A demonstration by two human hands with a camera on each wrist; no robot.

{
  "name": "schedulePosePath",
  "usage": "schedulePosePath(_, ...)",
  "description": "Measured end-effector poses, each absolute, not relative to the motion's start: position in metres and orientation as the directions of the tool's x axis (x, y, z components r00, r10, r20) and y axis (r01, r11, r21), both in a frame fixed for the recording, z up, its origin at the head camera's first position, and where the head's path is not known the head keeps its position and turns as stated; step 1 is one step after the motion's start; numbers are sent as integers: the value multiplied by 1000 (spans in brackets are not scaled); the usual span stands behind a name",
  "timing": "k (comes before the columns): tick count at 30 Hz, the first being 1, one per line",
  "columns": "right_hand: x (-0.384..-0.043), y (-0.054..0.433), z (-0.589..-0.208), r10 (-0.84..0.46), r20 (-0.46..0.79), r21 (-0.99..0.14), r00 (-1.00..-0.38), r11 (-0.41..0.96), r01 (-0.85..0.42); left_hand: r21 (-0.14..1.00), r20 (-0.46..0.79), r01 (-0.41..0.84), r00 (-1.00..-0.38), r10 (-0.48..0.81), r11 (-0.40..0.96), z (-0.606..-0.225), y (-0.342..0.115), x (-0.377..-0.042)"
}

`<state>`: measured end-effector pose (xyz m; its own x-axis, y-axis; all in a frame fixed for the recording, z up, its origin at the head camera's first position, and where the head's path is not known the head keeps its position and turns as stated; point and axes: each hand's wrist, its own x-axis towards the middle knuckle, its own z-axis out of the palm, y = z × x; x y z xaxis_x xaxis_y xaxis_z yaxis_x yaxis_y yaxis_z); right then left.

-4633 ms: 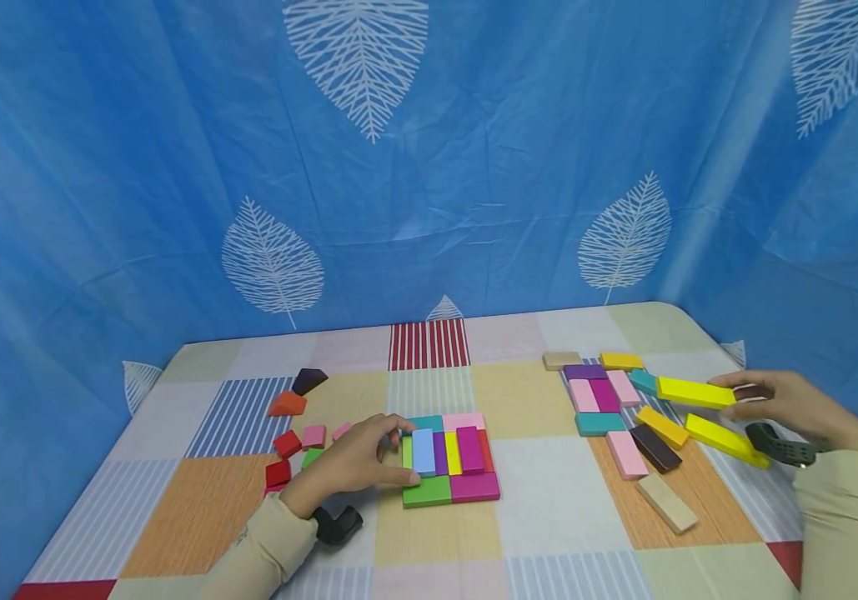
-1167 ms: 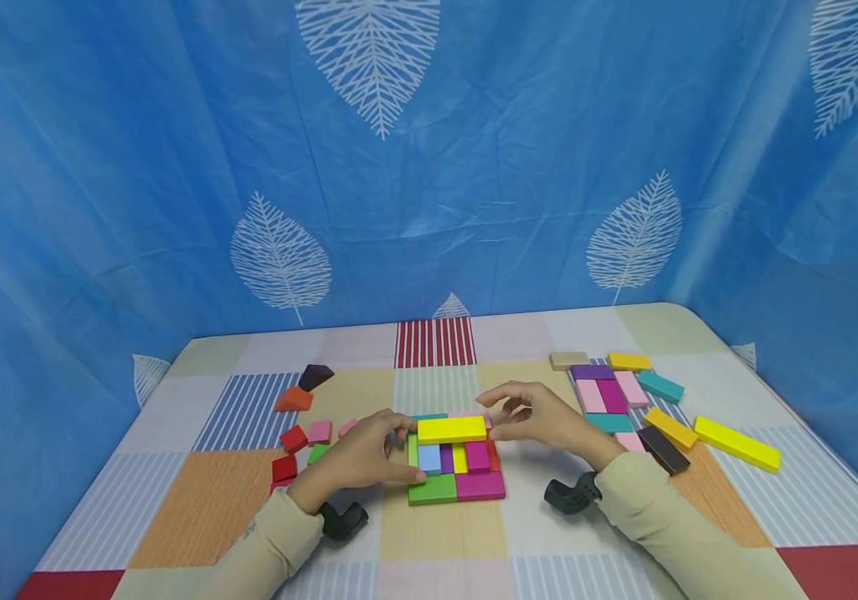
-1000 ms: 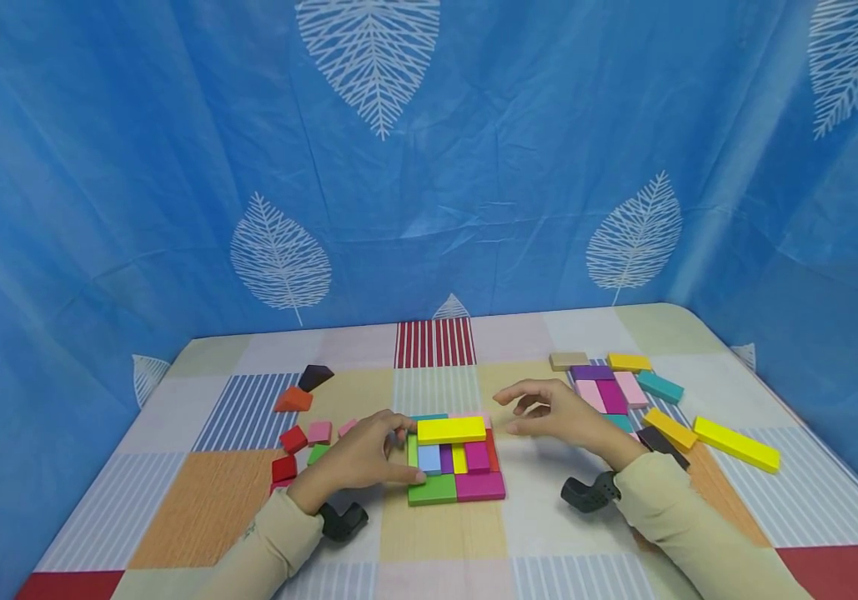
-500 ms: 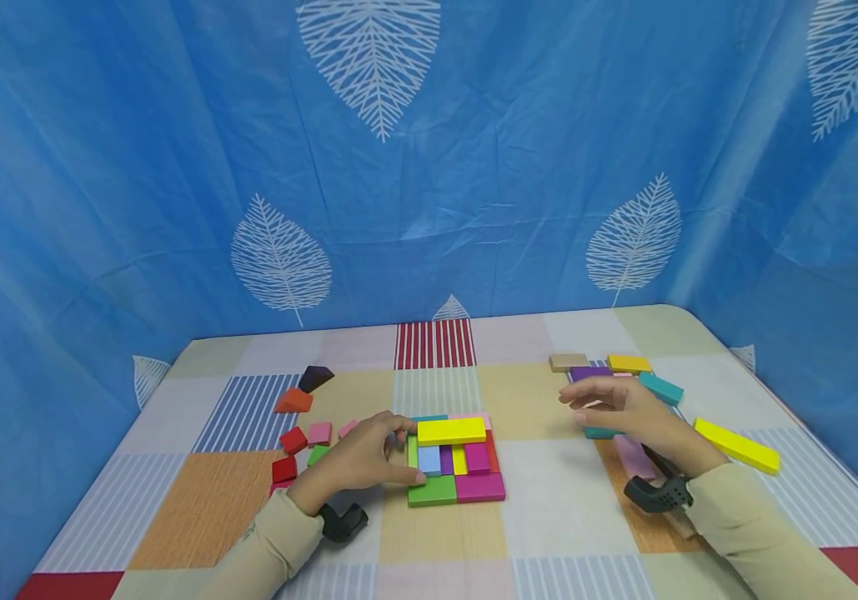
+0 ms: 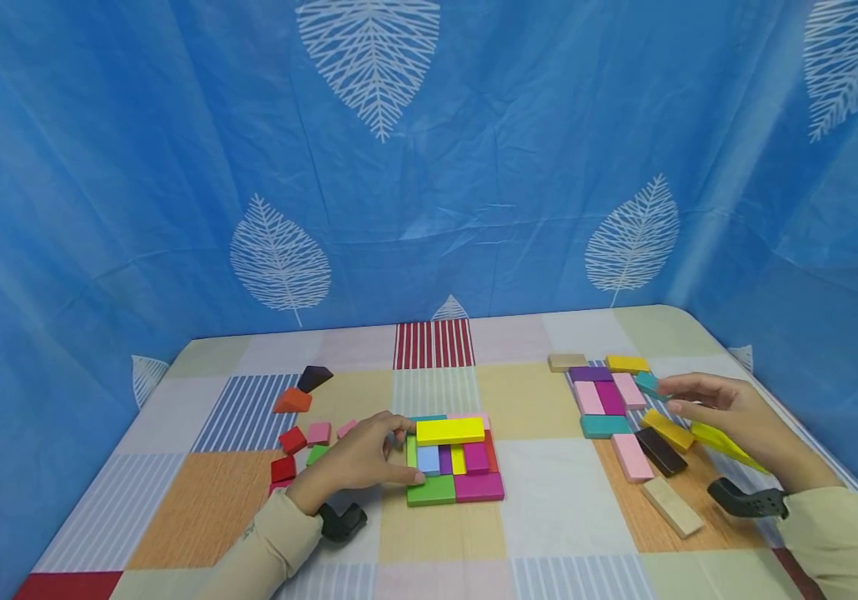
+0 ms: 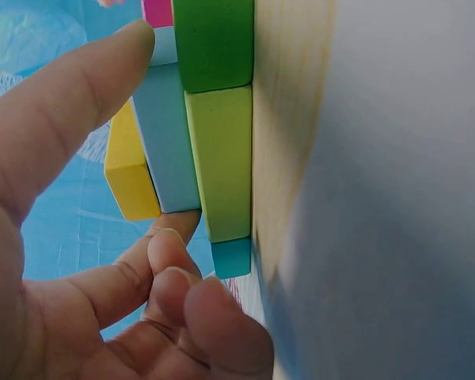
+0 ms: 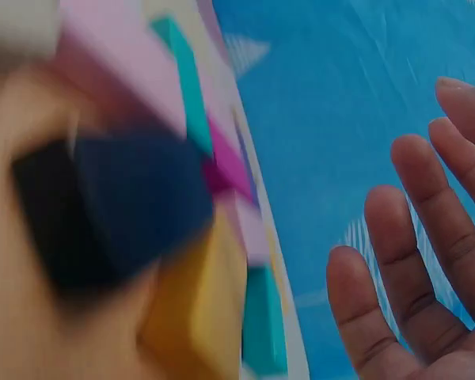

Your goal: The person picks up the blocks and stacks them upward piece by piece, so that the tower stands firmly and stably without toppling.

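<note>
My left hand (image 5: 357, 458) is at the left side of a low stack of coloured wooden blocks. In the left wrist view its thumb and index finger span the ends of a light blue block (image 6: 168, 134) on the upper layer. A yellow block (image 5: 449, 431) lies crosswise on top at the back of the stack; a green block (image 5: 431, 491) and a magenta block (image 5: 479, 487) form the front of its base. On the right, my right hand (image 5: 744, 421) hovers with loosely bent fingers and nothing in them. Its fingertips overlap a teal block (image 5: 647, 384), and it partly covers a long yellow block (image 5: 725, 442).
Right of the stack lie more loose blocks, among them a pink block (image 5: 631, 457), a dark brown block (image 5: 659, 452) and a beige block (image 5: 672, 507). Red cubes (image 5: 283, 468), an orange piece (image 5: 293, 401) and a dark piece (image 5: 314, 379) lie left. A blue curtain (image 5: 444, 208) hangs behind.
Since the first frame, the right hand has brought a yellow block from the right onto the stack and let go. It has then moved back right, over the loose blocks. The left hand has stayed put.
</note>
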<state>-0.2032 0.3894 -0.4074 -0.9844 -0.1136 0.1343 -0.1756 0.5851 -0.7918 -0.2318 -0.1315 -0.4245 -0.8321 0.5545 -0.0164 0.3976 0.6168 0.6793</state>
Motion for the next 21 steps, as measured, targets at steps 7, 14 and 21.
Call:
schedulePosePath(7,-193,433,-419,55,76,-701,-996,713,-14,680,-24,391,-833,553,620,-424,-132,-232)
schedulePosePath(14,-184,471,-433,83,49,-631,-995,775,34,684,-16,399,-828,560,610,-426,-133,-234)
schedulePosePath(21,-180,491,-440,92,-84,-531,-992,838,123,700,-25,390,-825,565,599,-426,-133,-233)
